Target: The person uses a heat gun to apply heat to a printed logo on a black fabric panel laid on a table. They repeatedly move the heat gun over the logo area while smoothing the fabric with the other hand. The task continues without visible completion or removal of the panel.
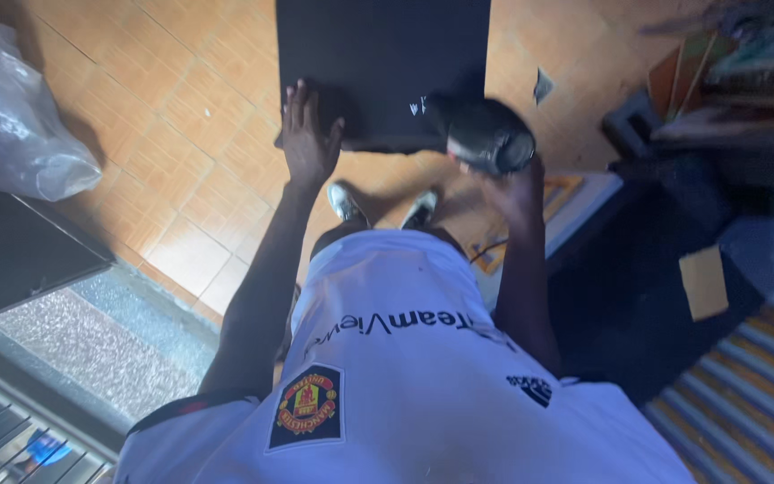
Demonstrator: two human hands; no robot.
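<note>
Black board [382, 63] under hands, seemingly.

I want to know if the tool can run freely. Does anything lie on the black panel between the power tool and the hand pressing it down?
Nothing visible does. The left hand lies flat on the black panel; the right hand holds the black power tool at its near edge, bare panel between.

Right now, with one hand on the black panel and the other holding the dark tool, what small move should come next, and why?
Probably slide the dark round tool further onto the black panel. The left hand already lies flat on the panel's near edge, steadying it, while the right hand holds the tool only at the panel's near right corner.
</note>
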